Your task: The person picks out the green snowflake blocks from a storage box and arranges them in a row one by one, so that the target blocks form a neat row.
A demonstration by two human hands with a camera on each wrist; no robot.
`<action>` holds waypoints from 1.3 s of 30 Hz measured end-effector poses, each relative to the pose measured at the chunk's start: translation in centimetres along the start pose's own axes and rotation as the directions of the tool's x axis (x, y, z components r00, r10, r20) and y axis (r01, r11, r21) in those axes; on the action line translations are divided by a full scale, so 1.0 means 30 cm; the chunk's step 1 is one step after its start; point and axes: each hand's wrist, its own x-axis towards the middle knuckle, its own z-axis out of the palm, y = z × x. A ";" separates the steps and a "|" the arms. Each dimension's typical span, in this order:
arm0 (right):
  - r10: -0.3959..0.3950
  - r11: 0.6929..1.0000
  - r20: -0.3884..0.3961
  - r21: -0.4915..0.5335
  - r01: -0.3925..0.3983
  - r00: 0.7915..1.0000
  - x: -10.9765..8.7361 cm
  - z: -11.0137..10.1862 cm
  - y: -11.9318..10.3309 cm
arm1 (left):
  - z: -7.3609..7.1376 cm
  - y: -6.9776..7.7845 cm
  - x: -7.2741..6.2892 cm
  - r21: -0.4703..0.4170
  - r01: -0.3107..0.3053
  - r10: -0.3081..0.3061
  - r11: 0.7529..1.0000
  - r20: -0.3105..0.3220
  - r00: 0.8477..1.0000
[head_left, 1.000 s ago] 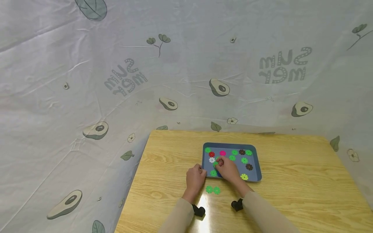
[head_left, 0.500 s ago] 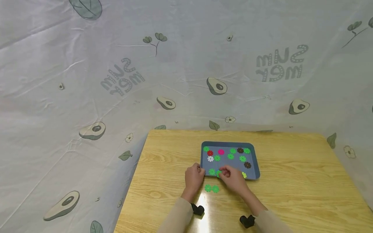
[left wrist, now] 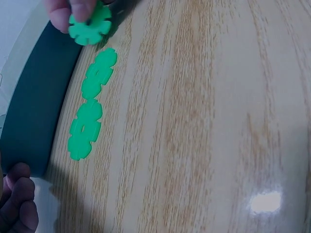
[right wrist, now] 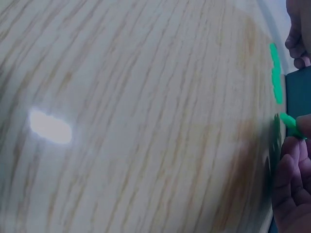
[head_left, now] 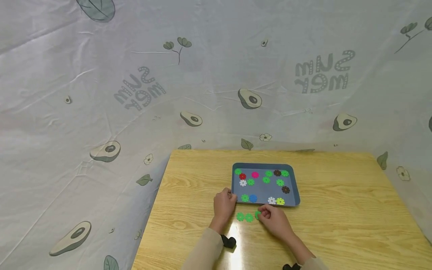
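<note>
My right hand (head_left: 275, 221) pinches a green notched plastic disc (left wrist: 91, 28) between thumb and fingers, just in front of the tray. In the right wrist view that disc (right wrist: 291, 124) is tilted above the table, its shadow beneath it. Two more green discs (head_left: 240, 216) lie flat side by side on the wood, left of my right hand. My left hand (head_left: 224, 206) grips the front left corner of the blue-grey tray (head_left: 294, 183), fingers curled at its rim. Inside the tray lie several flower-shaped discs: green, a blue one (head_left: 253, 198), a yellow one (head_left: 280, 201), white, brown, red and pink.
The tray stands on a wood-grain table (head_left: 337, 195). A pale printed cloth (head_left: 216, 75) hangs behind the table and along its left side. Black wrist bands with camera mounts (head_left: 228, 241) sit at the sleeves.
My right hand has taken a green disc from inside the tray, over its front rim, to the table beside the two green discs. My left hand stays at the tray corner.
</note>
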 end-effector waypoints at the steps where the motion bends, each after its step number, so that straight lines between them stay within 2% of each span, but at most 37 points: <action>1: -0.002 1.000 0.004 -0.019 0.002 1.000 0.001 0.002 0.003 | -0.001 0.000 0.000 -0.002 0.001 -0.001 1.000 0.001 1.000; 7: -0.021 0.992 0.003 -0.124 0.022 1.000 0.005 0.016 0.012 | -0.001 -0.002 -0.001 -0.012 0.014 -0.013 1.000 0.010 1.000; 15: -0.095 0.971 -0.002 -0.222 0.092 0.995 0.002 0.027 0.007 | -0.001 0.000 -0.003 -0.007 0.009 -0.009 1.000 -0.002 1.000; 20: -0.086 0.976 0.001 -0.199 0.084 0.996 0.001 0.021 -0.003 | -0.003 0.002 -0.003 -0.007 0.011 -0.011 1.000 0.001 1.000; 25: -0.125 0.981 -0.011 -0.153 0.122 0.992 0.013 0.000 -0.032 | 0.000 0.002 -0.003 -0.002 0.004 -0.004 1.000 -0.004 1.000; 29: -0.184 0.973 -0.017 -0.146 0.180 0.983 0.046 -0.020 -0.064 | -0.001 0.005 -0.003 -0.002 -0.001 0.001 1.000 -0.010 1.000; 33: -0.233 0.959 -0.027 -0.175 0.225 0.972 0.106 -0.037 -0.090 | -0.004 0.008 -0.004 -0.005 0.002 -0.002 1.000 -0.013 1.000; 39: -0.201 0.951 0.060 -0.228 0.210 0.978 0.204 -0.041 -0.117 | -0.004 0.008 -0.005 0.000 0.024 -0.024 1.000 0.003 1.000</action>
